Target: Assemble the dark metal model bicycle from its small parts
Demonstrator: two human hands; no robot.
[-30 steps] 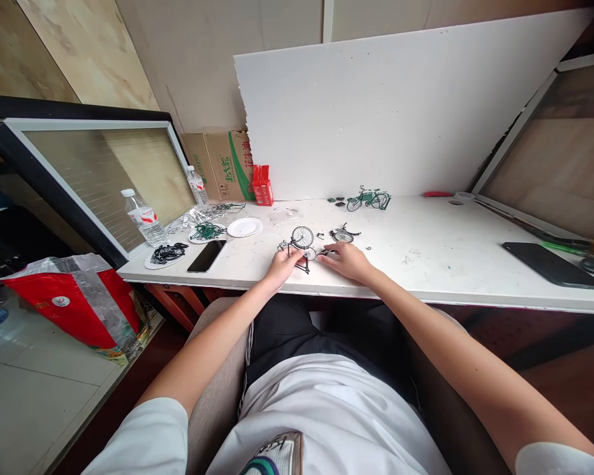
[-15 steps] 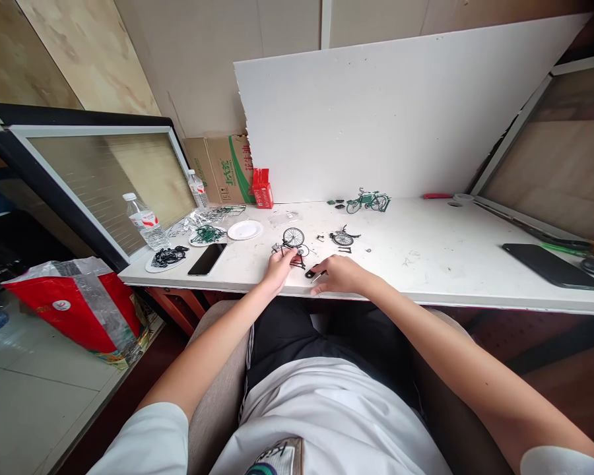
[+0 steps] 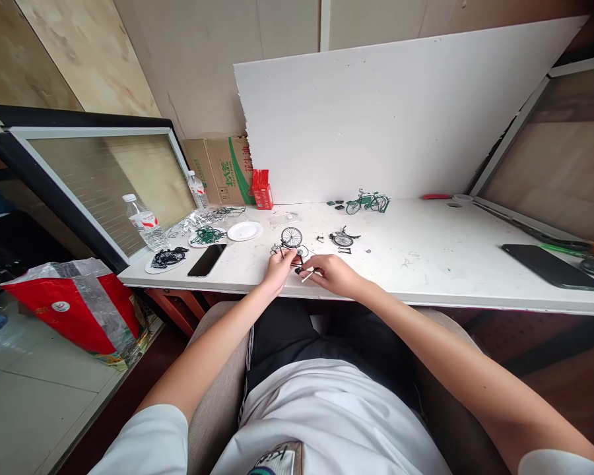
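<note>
Near the front edge of the white table, my left hand (image 3: 278, 269) pinches a black model bicycle frame (image 3: 292, 239) with one spoked wheel standing at its far side. Close on its right, my right hand (image 3: 332, 274) is closed on a small tool (image 3: 309, 275) with a dark handle and a light shaft, its end beside the frame. The tool's exact kind is too small to tell. Beyond my right hand lie a black wheel with a fender (image 3: 345, 237) and a few tiny black parts (image 3: 345, 251).
A green model bicycle (image 3: 367, 202) stands at the back. Plates with green parts (image 3: 208, 235) and black parts (image 3: 167, 258), an empty plate (image 3: 245, 230), a phone (image 3: 207, 260) and bottles (image 3: 147, 224) are on the left. Another phone (image 3: 554, 266) lies right.
My right hand has moved left with the tool, up against the frame in my left hand. The tool has turned, and the frame has shifted slightly left.
</note>
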